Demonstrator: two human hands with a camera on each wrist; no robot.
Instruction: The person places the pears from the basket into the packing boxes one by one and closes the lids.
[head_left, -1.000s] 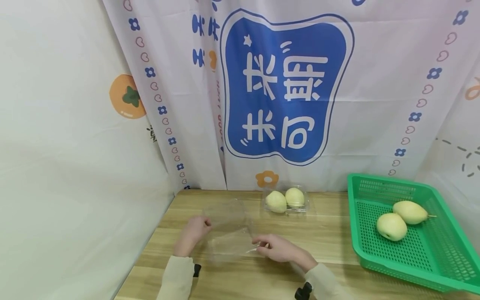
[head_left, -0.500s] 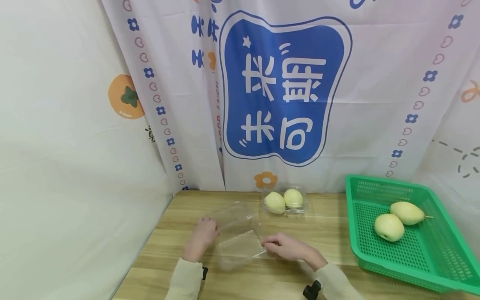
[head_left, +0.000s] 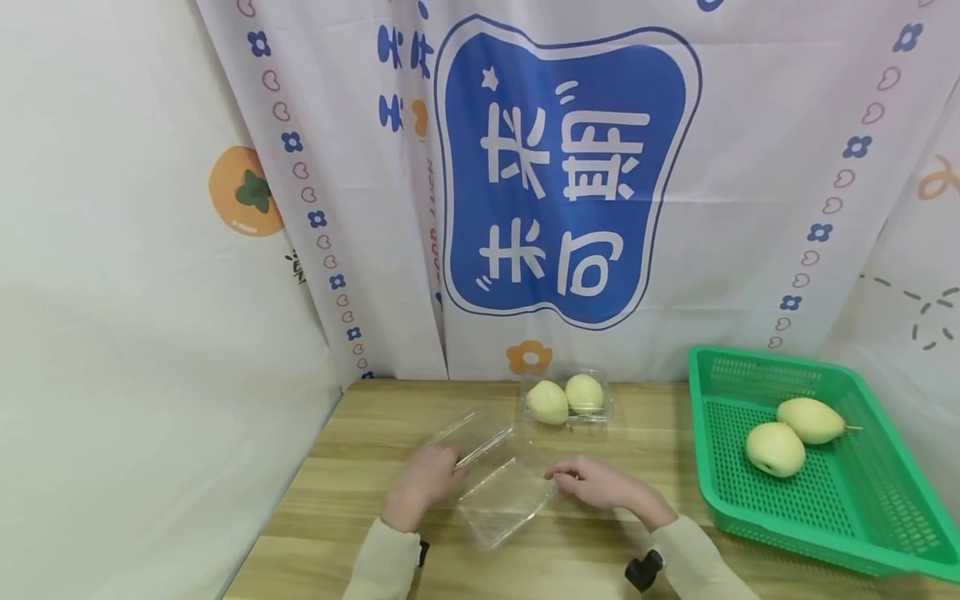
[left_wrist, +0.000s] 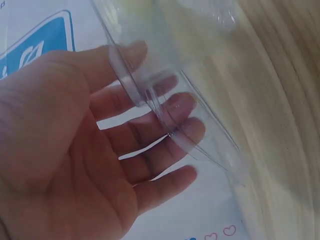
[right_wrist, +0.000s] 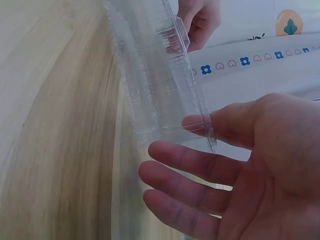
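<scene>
From the head camera I see an empty clear plastic clamshell box [head_left: 498, 487] lying open on the light wooden table [head_left: 360, 467], right in front of me. My left hand [head_left: 423, 483] touches its raised lid side, and my right hand [head_left: 596, 483] touches the far corner of its tray side. Behind it sits a closed clear plastic box with 2 pale yellow pears [head_left: 567, 398] inside. I think that one is done. To the right, a green plastic mesh basket [head_left: 885, 533] holds 2 loose pale yellow pears [head_left: 795, 433]. I judge those 2 are left to pack, and the open box has no fruit in it yet.

From the left wrist camera, my left hand [left_wrist: 95, 150] has its fingers [left_wrist: 175, 105] spread almost straight. The thumb and fingers sit on either side of the thin clear lid edge [left_wrist: 150, 100], a light hold.

From the right wrist camera, my right hand [right_wrist: 240, 165] is loose too, fingers [right_wrist: 195, 160] straight, thumb on the box's corner edge [right_wrist: 207, 132]. The clear box stands between both hands, low over the table.
</scene>
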